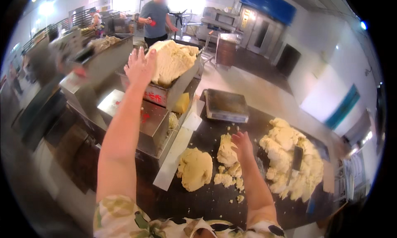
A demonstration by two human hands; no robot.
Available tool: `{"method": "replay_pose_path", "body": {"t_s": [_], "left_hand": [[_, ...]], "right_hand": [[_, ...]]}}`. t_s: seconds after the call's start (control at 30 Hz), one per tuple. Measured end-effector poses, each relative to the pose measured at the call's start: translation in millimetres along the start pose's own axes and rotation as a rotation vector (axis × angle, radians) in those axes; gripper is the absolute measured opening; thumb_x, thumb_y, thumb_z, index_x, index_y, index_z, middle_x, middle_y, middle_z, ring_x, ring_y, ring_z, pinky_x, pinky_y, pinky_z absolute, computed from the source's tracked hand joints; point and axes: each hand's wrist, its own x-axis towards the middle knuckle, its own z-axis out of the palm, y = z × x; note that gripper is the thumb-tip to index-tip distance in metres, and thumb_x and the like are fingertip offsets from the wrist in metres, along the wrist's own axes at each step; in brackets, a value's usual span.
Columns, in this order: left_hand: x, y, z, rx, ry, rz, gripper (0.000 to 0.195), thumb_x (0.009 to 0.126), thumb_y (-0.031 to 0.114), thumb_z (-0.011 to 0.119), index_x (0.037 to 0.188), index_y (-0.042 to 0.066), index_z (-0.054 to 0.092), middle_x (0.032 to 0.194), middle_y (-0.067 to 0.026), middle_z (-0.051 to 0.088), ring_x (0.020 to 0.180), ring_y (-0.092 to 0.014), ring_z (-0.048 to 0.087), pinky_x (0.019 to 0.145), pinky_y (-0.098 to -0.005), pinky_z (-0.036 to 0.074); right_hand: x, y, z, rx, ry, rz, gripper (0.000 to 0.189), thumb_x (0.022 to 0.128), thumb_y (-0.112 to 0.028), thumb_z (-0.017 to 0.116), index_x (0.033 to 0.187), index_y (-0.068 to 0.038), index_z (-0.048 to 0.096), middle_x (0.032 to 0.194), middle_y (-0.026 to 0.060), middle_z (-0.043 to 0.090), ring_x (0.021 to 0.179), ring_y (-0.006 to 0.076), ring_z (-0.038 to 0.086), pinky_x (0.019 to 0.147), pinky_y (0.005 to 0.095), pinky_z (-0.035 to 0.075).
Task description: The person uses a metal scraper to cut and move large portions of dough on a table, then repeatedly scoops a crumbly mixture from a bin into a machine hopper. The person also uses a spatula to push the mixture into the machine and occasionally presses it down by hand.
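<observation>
My left hand [141, 66] is raised with its fingers spread, against the left side of a large mass of pale yellow dough [173, 61]. That dough heaps above the rim of a metal hopper [183, 83] bearing red writing. Over the dark worktop [201, 207], my right hand [243, 146] is at the right edge of a rough dough lump [225, 151], fingers extended, grasping nothing I can see. A rounder dough lump [195, 169] lies to its left. Crumbled dough pieces [225, 179] are scattered nearer me.
A flat platform scale [226, 103] stands at the worktop's far end. On the right, a big dough pile [279, 151] carries a flat-bladed tool [297, 159]. A yellow block [181, 103] sits beside the machine casing [149, 117]. Beyond the hopper stands a person [156, 19].
</observation>
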Motion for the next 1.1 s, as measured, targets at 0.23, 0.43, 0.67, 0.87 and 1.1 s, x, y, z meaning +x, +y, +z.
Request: {"method": "replay_pose_path", "body": {"t_s": [0.23, 0.43, 0.67, 0.87, 1.1], "left_hand": [[36, -36, 0, -0.315, -0.501, 0.04, 0.094, 0.088, 0.073, 0.029, 0.15, 0.003, 0.017, 0.155, -0.021, 0.016, 0.145, -0.033, 0.012, 0.116, -0.0431, 0.011], [10, -33, -4, 0.168, 0.089, 0.353, 0.082, 0.092, 0.054, 0.047, 0.149, 0.001, 0.021, 0.154, -0.0224, 0.019, 0.144, -0.033, 0.017, 0.116, -0.0402, 0.012], [-206, 7, -52, -0.358, -0.197, 0.64, 0.064, 0.092, 0.016, 0.048, 0.15, 0.008, 0.022, 0.155, -0.0123, 0.02, 0.141, -0.028, 0.026, 0.113, -0.042, 0.023], [-420, -82, -35, -0.276, -0.643, 0.276, 0.04, 0.087, 0.002, 0.056, 0.127, -0.002, 0.053, 0.14, -0.0185, 0.046, 0.131, -0.034, 0.042, 0.11, -0.0415, 0.03], [-544, -108, -43, -0.425, -0.753, -0.398, 0.024, 0.093, 0.002, 0.053, 0.114, -0.004, 0.062, 0.126, -0.0172, 0.056, 0.115, -0.024, 0.056, 0.098, -0.0338, 0.044]], "right_hand": [[-32, 88, -69, 0.14, 0.103, 0.179, 0.051, 0.097, -0.043, 0.044, 0.131, -0.005, 0.048, 0.124, 0.0117, 0.058, 0.112, 0.0259, 0.056, 0.086, 0.0414, 0.042], [-60, 122, -88, -0.108, 0.142, 0.155, 0.044, 0.093, -0.034, 0.053, 0.126, -0.004, 0.053, 0.118, 0.0085, 0.06, 0.106, 0.0223, 0.058, 0.083, 0.0387, 0.043], [-100, 211, -187, -0.484, 0.267, -0.06, 0.043, 0.084, -0.017, 0.066, 0.122, 0.002, 0.057, 0.116, 0.0125, 0.062, 0.109, 0.0241, 0.057, 0.095, 0.0344, 0.043], [-162, 236, -226, -1.093, 0.345, -0.293, 0.055, 0.077, -0.018, 0.073, 0.125, -0.003, 0.051, 0.131, 0.0207, 0.049, 0.12, 0.0387, 0.046, 0.103, 0.0428, 0.037], [-155, 246, -251, -1.258, 0.17, -0.547, 0.04, 0.078, -0.009, 0.071, 0.115, -0.006, 0.056, 0.113, 0.0145, 0.058, 0.103, 0.0343, 0.054, 0.088, 0.0417, 0.046]]}}
